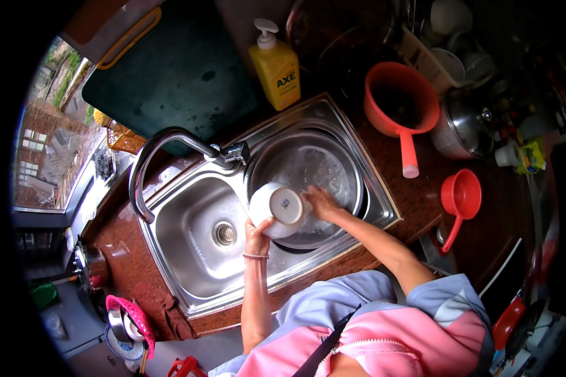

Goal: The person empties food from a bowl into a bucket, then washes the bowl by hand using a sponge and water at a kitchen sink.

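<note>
My left hand (257, 235) grips a white ceramic bowl (260, 206) by its side, the thumb lying on the outer wall. The bowl is tipped, so its round foot faces up towards me and its inside is hidden. Close by the bowl's right side is my right hand (321, 203), blurred, over a large round metal basin (292, 162). Whether its fingers hold anything cannot be made out. Water lies in the basin, which sits in the right bowl of a stainless steel double sink (193, 235).
A curved chrome faucet (144, 188) arches over the left sink bowl. Behind stand a yellow pump bottle (276, 70) and a dark green cutting board (170, 85). On the right are a large red dipper (375, 113), a lidded metal pot (457, 127) and a small red dipper (460, 193).
</note>
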Tool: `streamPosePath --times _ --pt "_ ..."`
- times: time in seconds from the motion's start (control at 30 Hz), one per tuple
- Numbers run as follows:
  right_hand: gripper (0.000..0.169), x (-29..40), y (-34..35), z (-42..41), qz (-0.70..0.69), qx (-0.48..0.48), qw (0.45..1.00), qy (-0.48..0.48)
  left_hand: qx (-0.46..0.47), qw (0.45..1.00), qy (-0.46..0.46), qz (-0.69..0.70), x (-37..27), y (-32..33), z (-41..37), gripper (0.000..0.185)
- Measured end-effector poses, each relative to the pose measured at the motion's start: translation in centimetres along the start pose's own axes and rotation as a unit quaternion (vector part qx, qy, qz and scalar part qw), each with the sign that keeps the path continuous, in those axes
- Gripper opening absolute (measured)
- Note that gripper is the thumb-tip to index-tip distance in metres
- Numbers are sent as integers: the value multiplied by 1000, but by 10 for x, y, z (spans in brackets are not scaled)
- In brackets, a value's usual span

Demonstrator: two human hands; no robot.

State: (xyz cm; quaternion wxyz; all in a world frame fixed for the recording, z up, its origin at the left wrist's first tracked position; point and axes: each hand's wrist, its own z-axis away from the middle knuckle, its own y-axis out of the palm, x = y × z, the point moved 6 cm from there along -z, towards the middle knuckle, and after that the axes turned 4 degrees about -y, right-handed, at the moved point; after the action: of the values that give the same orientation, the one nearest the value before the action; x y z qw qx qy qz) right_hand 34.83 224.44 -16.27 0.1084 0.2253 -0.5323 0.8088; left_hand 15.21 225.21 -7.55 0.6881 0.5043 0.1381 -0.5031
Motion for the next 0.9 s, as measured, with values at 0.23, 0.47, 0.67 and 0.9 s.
streamPosePath --times 0.23,0.47,0.67,0.9 --pt "49 41 -89 40 -490 -264 828 -67 5 998 -20 -66 11 4 -10 54" --pt "39 128 -91 62 -144 -277 926 -214 66 998 -9 -19 14 25 -17 49" --pt "32 123 -106 36 -131 -354 909 -178 113 982 -9 -150 7 26 -14 56" --pt "25 50 -88 -46 -405 -160 900 -6 96 992 -40 -67 8 43 4 58"
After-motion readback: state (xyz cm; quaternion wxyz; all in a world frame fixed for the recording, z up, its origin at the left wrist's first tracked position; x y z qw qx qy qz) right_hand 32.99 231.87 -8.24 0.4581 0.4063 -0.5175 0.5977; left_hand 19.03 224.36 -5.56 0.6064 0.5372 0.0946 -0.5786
